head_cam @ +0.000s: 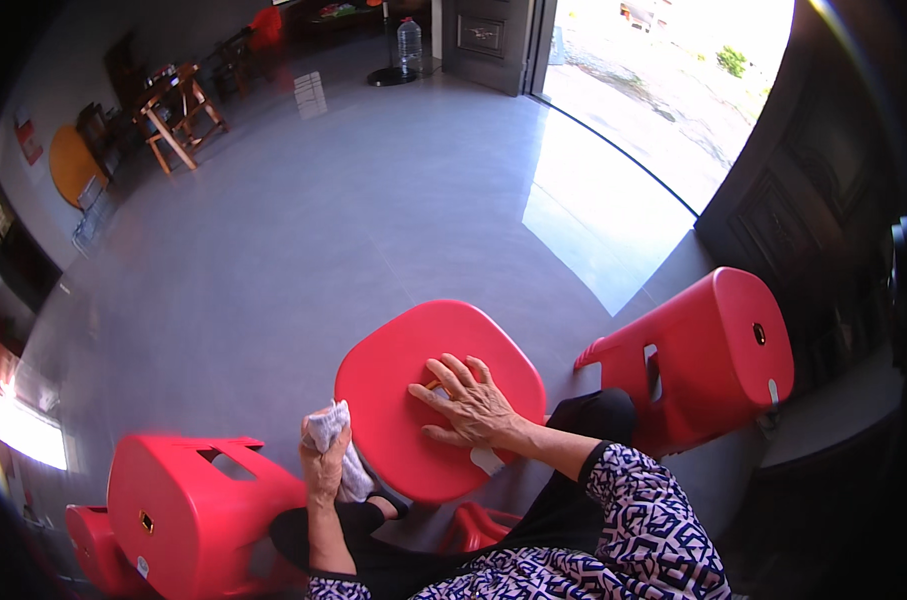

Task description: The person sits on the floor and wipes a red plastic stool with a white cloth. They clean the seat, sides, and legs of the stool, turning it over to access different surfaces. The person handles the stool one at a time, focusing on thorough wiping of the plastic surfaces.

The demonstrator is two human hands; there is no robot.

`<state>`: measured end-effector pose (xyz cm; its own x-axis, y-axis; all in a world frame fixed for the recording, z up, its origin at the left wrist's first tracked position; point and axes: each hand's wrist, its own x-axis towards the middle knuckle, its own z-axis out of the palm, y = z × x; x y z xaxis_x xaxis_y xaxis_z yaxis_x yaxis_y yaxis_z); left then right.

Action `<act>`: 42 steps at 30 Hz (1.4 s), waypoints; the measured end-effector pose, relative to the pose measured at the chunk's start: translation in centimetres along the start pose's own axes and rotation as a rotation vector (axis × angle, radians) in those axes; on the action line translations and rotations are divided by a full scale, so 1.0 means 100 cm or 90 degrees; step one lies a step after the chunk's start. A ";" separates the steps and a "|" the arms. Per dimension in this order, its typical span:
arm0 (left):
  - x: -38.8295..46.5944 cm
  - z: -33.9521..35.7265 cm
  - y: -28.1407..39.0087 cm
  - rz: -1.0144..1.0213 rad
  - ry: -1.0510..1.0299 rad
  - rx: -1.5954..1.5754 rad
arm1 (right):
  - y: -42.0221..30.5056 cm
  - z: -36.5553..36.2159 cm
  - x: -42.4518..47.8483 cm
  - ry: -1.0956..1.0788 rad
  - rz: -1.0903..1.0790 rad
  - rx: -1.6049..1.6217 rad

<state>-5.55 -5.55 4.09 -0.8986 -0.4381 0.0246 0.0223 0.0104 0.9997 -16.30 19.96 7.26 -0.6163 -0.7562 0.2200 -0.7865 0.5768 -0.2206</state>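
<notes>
A red plastic stool stands in front of me, its rounded square seat facing up. My right hand lies on that seat with the fingers spread, partly over the hole in its middle. Beside the seat's left edge, my left hand grips a pale grey cloth, part of which hangs down below the fingers. A whitish label or piece of tape is on the seat near my right wrist.
More red stools stand at the right, at the lower left and behind that one. Red stool legs show near my lap. Farther off are an open doorway, a water bottle, wooden furniture and a round orange board.
</notes>
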 end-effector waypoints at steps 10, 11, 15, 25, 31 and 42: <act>-0.046 0.058 0.071 -0.125 -0.092 -0.619 | -0.112 -0.012 0.009 0.183 -0.018 0.534; -0.045 0.061 0.078 -0.118 -0.144 -0.623 | -0.108 -0.012 0.008 0.199 -0.022 0.538; -0.042 0.069 0.080 -0.105 -0.220 -0.454 | -0.090 -0.029 0.001 0.242 0.027 0.468; -0.045 0.080 0.000 0.190 0.068 0.542 | -0.043 -0.006 -0.019 0.127 0.060 0.121; -0.046 0.095 0.009 0.198 0.063 0.608 | -0.020 0.007 0.017 0.109 0.145 0.091; -0.040 0.089 0.006 0.234 0.082 0.650 | -0.018 -0.018 0.021 0.011 0.154 0.038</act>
<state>-5.83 4.26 4.55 -0.8576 -0.3454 0.3810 -0.1469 0.8746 0.4620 -16.21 17.87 9.80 -0.7870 -0.5931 0.1698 -0.6129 0.7205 -0.3242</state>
